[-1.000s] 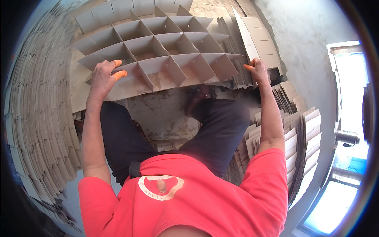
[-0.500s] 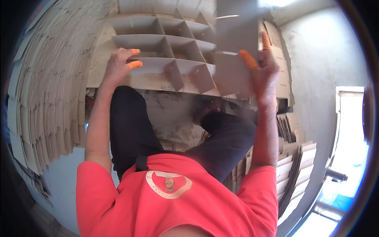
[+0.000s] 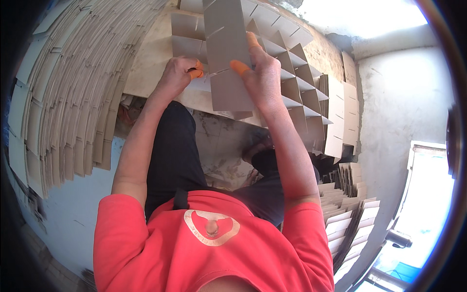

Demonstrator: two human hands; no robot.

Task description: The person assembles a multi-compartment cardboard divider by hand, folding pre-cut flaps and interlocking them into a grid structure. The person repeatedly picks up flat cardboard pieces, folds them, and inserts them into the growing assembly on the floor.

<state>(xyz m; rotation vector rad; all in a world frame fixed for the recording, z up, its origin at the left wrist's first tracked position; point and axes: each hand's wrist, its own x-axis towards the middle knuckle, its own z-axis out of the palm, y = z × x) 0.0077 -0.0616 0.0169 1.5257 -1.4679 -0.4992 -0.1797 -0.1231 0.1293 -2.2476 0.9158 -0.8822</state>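
Note:
My right hand (image 3: 266, 80), with orange coverings on its thumb and finger, grips a long slotted cardboard divider strip (image 3: 225, 53) by its right edge. The strip stands upright over the partition work. My left hand (image 3: 177, 77), also with orange-covered fingertips, is closed in a pinch at the near edge of a cardboard piece, just left of the held strip. To the right of the right hand stands an assembled cardboard partition grid (image 3: 296, 87) of interlocked strips. Further upright strips (image 3: 187, 46) stand behind my left hand. The held strip hides part of the grid.
The work sits on a cardboard-topped table (image 3: 146, 73). A tall stack of slotted cardboard sheets (image 3: 73, 92) fills the left side. More cardboard pieces (image 3: 345, 214) are stacked by my right elbow. A pale wall (image 3: 404, 92) and a bright window (image 3: 423, 194) lie right.
My right hand has moved left with the divider strip, which now stands beside my left hand. The grid now shows further right, and my left hand has closed from an open pose.

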